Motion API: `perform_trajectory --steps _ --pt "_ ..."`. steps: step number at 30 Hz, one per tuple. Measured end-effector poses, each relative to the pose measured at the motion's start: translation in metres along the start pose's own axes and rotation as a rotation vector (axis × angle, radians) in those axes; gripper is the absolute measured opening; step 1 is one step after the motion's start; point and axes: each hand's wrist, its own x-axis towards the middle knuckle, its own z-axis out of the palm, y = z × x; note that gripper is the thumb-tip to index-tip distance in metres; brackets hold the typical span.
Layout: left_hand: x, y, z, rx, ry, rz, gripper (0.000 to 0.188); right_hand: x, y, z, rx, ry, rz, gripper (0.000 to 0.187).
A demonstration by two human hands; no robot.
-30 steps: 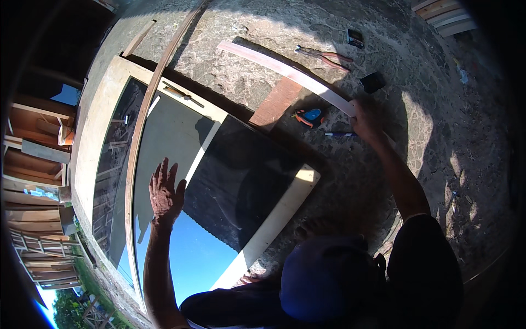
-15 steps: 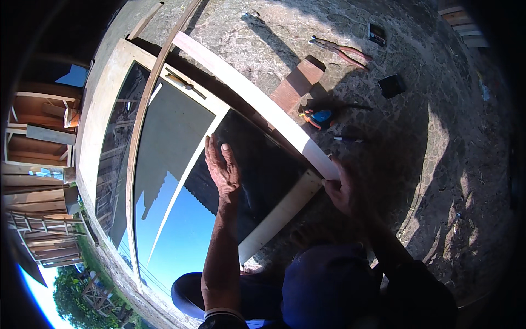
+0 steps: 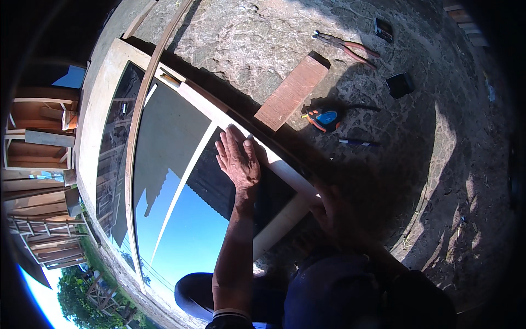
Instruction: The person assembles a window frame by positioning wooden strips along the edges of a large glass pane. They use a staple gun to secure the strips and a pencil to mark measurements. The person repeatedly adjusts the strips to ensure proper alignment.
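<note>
"Where's the pale wooden strip?"

"Laid along the edge of a framed glass panel, running from about eleven o'clock down to four, with twelve at the top of the view."

"And the hands?"

"The right hand is at four o'clock in deep shade, pinching the strip's near end. The left hand is just beside the middle, toward nine, fingers stretched out and thumb held apart, grasping nothing. It reaches over the glass to the strip; whether it presses on it, I can't tell."

"What does the glass show?"

"Blue sky and dark roof edges, mirrored. A long brown batten crosses the panel at ten o'clock."

"Anything close to the strip?"

"A reddish-brown wooden block at one o'clock, on the rough stony ground. Just beside it, toward two, a blue and orange tape measure, then a pen nearer three."

"Farther out?"

"Red-handled pliers at one o'clock and an open black box at two. Well away, at nine, stand wooden shelves, and green trees at eight."
</note>
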Motion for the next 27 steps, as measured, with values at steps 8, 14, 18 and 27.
perform_trajectory --steps 8,14,18,27 --pt "-0.001 0.001 0.004 0.068 0.057 0.041 0.070 0.006 0.000 0.005 -0.070 0.077 -0.052 0.052" --pt "-0.002 0.005 0.005 0.076 0.080 0.036 0.069 0.008 0.000 0.005 -0.049 0.052 -0.048 0.051" --pt "-0.002 0.004 0.006 0.069 0.081 0.030 0.068 0.008 0.003 0.006 -0.075 0.054 -0.047 0.053" --pt "-0.003 0.001 0.011 0.072 0.111 0.058 0.066 0.006 0.007 0.007 -0.110 0.091 -0.069 0.056"
